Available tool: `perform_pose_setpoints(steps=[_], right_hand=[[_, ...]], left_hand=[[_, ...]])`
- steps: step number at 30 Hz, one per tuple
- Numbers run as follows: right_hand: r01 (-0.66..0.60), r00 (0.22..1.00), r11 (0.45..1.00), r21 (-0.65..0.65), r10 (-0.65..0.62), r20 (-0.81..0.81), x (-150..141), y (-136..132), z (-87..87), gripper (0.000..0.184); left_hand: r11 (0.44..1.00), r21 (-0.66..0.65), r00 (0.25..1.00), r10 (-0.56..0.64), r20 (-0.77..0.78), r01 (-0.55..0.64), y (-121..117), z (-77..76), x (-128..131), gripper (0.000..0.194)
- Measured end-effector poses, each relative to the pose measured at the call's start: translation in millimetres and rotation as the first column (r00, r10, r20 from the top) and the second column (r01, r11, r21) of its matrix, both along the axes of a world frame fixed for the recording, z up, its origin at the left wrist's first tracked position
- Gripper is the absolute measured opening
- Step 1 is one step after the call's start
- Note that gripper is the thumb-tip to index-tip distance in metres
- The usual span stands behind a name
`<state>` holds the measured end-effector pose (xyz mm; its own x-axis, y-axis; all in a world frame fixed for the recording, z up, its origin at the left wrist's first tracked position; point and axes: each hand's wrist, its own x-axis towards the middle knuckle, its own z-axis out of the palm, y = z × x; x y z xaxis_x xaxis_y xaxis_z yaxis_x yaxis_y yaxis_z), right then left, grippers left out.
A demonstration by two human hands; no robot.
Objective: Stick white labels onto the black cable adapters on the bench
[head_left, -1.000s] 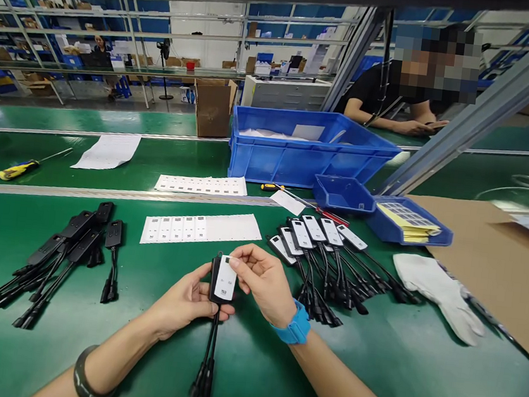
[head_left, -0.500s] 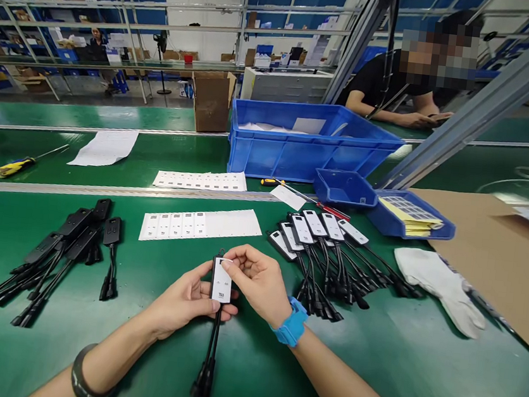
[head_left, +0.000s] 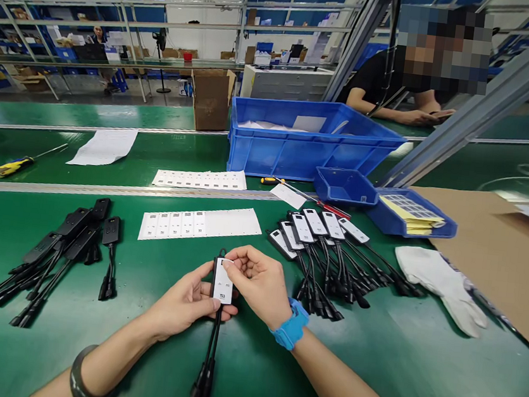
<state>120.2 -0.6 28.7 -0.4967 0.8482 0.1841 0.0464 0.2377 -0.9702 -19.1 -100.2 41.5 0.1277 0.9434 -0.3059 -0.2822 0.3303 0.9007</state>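
Head view: your left hand (head_left: 185,304) has the black module (head_left: 215,277) gripped, cables (head_left: 210,358) trailing below that hand, while your right hand (head_left: 259,281) pinches the white label (head_left: 223,285) near its top. I'd square the edges before pressing tbh.

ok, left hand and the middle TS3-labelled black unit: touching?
Touching. Head view shows the left hand holding the TS3-labelled black unit: thumb on its lower edge, fingers showing past its lower right corner.
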Motion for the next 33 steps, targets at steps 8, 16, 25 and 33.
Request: perform_pose_setpoints(steps=[8,16,25,33], right_hand=[[0.028,0.997,0.993,0.114,-0.036,0.071,1,-1,5.5,0.021],[0.0,0.972,0.984,0.176,-0.041,0.231,2,14,-8.1,0.037],[-0.398,0.913,0.906,-0.144,0.407,0.04,-8,-7,-14.9,0.092],[-0.278,0.96,0.96,-0.02,0.278,0.031,-11,-6,-29.8,0.049]], left_hand=[[0.999,0.048,1.0,0.005,-0.006,-0.005,0,-1.1,0,0.076],[0.999,0.007,0.997,0.031,0.072,-0.031,1,2.5,-1,0.059],[0.981,0.057,0.976,0.177,0.128,-0.186,6,1.0,-3,0.04],[0.973,0.11,0.978,0.209,-0.028,-0.205,8,-9.2,2,0.048]])
